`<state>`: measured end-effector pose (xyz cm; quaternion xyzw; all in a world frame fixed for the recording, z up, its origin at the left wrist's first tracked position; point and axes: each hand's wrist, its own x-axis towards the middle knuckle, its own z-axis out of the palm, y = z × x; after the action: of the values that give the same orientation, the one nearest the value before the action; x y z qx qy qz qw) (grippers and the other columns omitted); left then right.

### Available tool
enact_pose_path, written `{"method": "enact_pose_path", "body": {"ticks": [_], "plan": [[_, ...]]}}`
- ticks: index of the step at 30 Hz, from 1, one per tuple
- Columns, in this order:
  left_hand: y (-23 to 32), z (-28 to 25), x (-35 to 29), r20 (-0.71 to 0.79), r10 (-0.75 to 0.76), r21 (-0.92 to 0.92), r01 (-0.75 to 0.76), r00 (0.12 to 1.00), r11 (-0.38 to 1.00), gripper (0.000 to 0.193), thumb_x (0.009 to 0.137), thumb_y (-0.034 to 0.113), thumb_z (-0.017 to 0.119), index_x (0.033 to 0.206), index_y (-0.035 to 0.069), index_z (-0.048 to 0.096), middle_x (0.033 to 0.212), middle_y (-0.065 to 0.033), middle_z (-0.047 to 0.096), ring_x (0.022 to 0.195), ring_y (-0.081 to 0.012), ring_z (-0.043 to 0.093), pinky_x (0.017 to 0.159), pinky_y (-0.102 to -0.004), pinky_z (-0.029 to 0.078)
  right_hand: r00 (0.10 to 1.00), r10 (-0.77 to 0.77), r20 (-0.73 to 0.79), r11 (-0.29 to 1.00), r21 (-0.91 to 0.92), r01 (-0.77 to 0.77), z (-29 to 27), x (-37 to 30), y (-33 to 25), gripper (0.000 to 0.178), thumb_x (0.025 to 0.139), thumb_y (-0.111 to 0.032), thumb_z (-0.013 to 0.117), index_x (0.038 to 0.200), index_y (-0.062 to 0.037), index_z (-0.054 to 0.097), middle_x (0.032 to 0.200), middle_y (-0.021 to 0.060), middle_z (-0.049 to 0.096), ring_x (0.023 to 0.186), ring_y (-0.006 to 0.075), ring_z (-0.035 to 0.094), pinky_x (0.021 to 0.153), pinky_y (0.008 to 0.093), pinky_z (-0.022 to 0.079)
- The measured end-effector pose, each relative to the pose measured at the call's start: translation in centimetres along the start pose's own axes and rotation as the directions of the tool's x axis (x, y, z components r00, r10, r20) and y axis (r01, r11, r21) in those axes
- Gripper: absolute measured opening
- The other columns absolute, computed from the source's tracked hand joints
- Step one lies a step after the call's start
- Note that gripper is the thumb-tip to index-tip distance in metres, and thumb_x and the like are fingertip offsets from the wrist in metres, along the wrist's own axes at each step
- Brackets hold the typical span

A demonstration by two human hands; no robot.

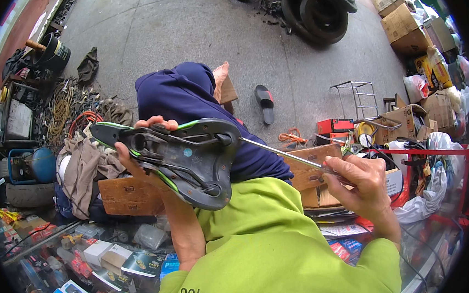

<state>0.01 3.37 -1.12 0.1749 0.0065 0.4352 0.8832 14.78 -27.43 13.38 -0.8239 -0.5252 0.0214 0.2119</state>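
Observation:
A black plastic vehicle panel [191, 155] with green edging is held up in front of me, its hollow back with dark wires turned toward me. My left hand [150, 178] is closed around its left part, thumb on the near side and fingertips over the far edge. My right hand [361, 183] grips a long-shafted screwdriver [285, 154], its handle mostly hidden in my fist. The thin metal shaft points left, and its tip meets the panel's right edge. Whether a screw sits there is too small to tell.
Below lies a glass-topped case [65, 231] full of small boxed parts. Wooden drawers [131, 197] stand on both sides of my lap. Coiled cables [61, 113] are heaped at left, cardboard boxes [404, 28] at right. A slipper [265, 104] and tyres [321, 18] are on the floor.

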Motion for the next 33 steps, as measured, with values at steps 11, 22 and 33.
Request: {"method": "enact_pose_path", "body": {"ticks": [11, 22, 33], "plan": [[-1.5, 1.3, -0.6, -0.071, -0.055, 0.084, 0.061, 0.996, 0.995, 0.056, 0.099, 0.05, 0.045, 0.116, -0.002, 0.058, 0.108, -0.0257, 0.065, 0.092, -0.0367, 0.065, 0.087, -0.0521, 0.052, 0.959, -0.13, 0.25, 0.942, -0.271, 0.198, -2.3, 0.8, -1.4, 0.039, 0.082, -0.012, 0.077, 0.118, -0.0036, 0.064, 0.077, 0.0031, 0.057, 0.061, 0.0199, 0.057, 0.054, 0.0357, 0.042], [-1.7, 2.5, -1.0, -0.164, -0.037, 0.197, 0.07, 0.986, 0.978, 0.055, 0.097, 0.05, 0.045, 0.112, -0.003, 0.056, 0.103, -0.0257, 0.066, 0.09, -0.0356, 0.065, 0.085, -0.05, 0.053, 0.771, 0.216, 0.6, 0.901, 0.182, -0.394, -2.8, 4.3, 1.2, 0.028, 0.103, -0.025, 0.056, 0.114, -0.0002, 0.064, 0.06, 0.0105, 0.06, 0.057, 0.0202, 0.065, 0.056, 0.0339, 0.049], [-1.8, 0.9, -0.5, -0.026, -0.056, 0.144, 0.059, 0.998, 0.988, 0.058, 0.1, 0.051, 0.042, 0.113, -0.004, 0.055, 0.104, -0.0266, 0.066, 0.093, -0.0348, 0.067, 0.086, -0.0493, 0.056, 0.812, -0.23, 0.537, 0.783, -0.393, 0.481, -2.7, 5.0, -1.0, 0.031, 0.088, -0.019, 0.066, 0.109, 0.0036, 0.066, 0.061, 0.0076, 0.058, 0.046, 0.0188, 0.058, 0.039, 0.0356, 0.042]]}}
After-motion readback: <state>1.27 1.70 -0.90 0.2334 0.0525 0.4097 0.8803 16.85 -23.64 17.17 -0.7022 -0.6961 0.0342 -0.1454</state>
